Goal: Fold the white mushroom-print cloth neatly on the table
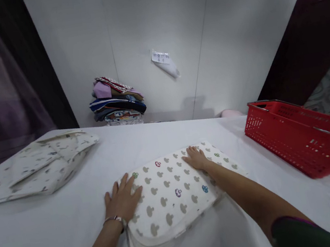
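A white cloth (169,181) printed with grey mushroom shapes and a few coloured ones lies folded in layers on the white-covered table (83,223). My left hand (121,199) rests at its left edge, fingers spread, partly on the cloth and partly on the table. Farther right, my right hand (196,159) lies flat on the upper part of the cloth with its fingers stretched out. Neither hand grips anything. At the near left corner, the lower layers stick out from under the top one.
Another white patterned cloth (53,160) lies loosely bunched at the left. Against the back wall stands a stack of folded fabrics (118,102). A red plastic basket (286,140) is at the right. A paper label (161,57) hangs on the wall.
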`<state>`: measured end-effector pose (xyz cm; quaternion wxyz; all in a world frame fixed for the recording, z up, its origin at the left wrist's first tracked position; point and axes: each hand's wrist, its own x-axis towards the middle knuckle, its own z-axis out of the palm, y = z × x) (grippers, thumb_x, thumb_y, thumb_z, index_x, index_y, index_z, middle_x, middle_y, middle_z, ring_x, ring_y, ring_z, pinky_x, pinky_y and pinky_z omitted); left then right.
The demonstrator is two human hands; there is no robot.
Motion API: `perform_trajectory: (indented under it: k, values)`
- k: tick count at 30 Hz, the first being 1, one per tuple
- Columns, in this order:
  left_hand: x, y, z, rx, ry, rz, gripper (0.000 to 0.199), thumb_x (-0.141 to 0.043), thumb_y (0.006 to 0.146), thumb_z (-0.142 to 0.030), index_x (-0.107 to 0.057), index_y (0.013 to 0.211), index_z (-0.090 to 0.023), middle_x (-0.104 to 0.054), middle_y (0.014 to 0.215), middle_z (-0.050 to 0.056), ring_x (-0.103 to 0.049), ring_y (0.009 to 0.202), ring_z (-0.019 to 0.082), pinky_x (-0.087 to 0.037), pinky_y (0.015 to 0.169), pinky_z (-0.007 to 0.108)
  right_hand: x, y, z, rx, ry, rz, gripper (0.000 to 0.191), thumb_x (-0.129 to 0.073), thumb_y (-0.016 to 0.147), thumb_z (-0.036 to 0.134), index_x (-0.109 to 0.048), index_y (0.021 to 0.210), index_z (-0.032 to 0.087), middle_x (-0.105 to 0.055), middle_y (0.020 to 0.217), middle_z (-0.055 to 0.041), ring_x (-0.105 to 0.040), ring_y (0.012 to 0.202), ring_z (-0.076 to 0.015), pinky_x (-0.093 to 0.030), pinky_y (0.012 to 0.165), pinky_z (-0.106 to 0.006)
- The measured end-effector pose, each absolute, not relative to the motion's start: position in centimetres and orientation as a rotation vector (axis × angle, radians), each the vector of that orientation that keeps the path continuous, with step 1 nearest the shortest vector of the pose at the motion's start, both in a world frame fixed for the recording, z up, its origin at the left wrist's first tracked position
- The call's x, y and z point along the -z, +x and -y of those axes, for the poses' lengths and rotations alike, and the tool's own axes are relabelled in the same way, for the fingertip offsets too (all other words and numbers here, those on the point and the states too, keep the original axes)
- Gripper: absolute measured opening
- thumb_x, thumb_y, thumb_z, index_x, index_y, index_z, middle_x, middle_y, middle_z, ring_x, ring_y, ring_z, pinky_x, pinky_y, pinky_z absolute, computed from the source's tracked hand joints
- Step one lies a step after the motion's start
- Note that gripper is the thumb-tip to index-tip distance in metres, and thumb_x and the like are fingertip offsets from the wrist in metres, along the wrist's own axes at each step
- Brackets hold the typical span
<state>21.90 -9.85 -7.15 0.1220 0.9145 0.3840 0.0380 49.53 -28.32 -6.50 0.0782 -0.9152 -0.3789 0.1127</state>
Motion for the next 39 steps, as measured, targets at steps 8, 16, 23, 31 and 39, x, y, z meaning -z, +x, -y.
perform_trajectory:
  k: [8, 16, 23, 31, 39]
  values:
    - [7.2, 22.0, 9.7, -0.102, 2.667, -1.132, 0.056, -0.032, 0.083, -0.049, -0.036, 0.137, -0.034, -0.02, 0.151, -0.004, -0.022, 0.136, 0.033, -0.018, 0.106, 0.056, 6.8, 52.7, 30.1, -0.182, -2.916, 0.929, 0.07, -0.018, 0.09, 0.056, -0.017, 0.146, 0.014, -0.008, 0.153, -0.008, -0.001, 0.139, -0.0216, -0.003, 0.109, -0.046]
    - [7.6, 22.0, 9.5, -0.063, 2.675, -1.138, 0.059, -0.027, 0.083, -0.051, -0.034, 0.139, -0.034, -0.015, 0.152, -0.007, -0.018, 0.138, 0.031, -0.018, 0.108, 0.055, 6.4, 55.1, 31.5, -0.236, -2.827, 0.886, 0.061, -0.022, 0.093, 0.051, -0.024, 0.144, 0.017, -0.017, 0.152, -0.0085, -0.012, 0.139, -0.0215, -0.013, 0.108, -0.042]
    - [7.4, 21.9, 9.7, -0.083, 2.678, -1.136, 0.058, -0.028, 0.083, -0.052, -0.036, 0.137, -0.035, -0.018, 0.152, -0.006, -0.02, 0.137, 0.031, -0.019, 0.107, 0.055, 5.1, 58.0, 38.2, -0.309, -2.906, 0.591, 0.055, -0.042, 0.088, 0.044, -0.049, 0.131, 0.011, -0.053, 0.129, -0.0157, -0.051, 0.116, -0.0257, -0.037, 0.092, -0.03]
    - [6.9, 21.9, 9.9, -0.066, 2.662, -1.111, 0.059, -0.027, 0.084, -0.05, -0.034, 0.139, -0.03, -0.014, 0.153, -0.004, -0.017, 0.138, 0.031, -0.017, 0.108, 0.055, 3.6, 57.0, 41.5, -0.557, -2.869, 0.48, 0.059, -0.063, 0.074, 0.049, -0.059, 0.118, 0.01, -0.058, 0.121, -0.0174, -0.058, 0.104, -0.027, -0.046, 0.078, -0.03]
    - [7.3, 21.6, 9.8, -0.106, 2.666, -1.091, 0.059, -0.024, 0.085, -0.051, -0.033, 0.139, -0.03, -0.015, 0.153, -0.004, -0.017, 0.137, 0.032, -0.016, 0.107, 0.056, 2.9, 56.3, 45.3, -1.006, -2.445, 0.189, 0.064, -0.078, 0.055, 0.047, -0.061, 0.108, 0.015, -0.061, 0.117, -0.014, -0.061, 0.098, -0.028, -0.053, 0.07, -0.035]
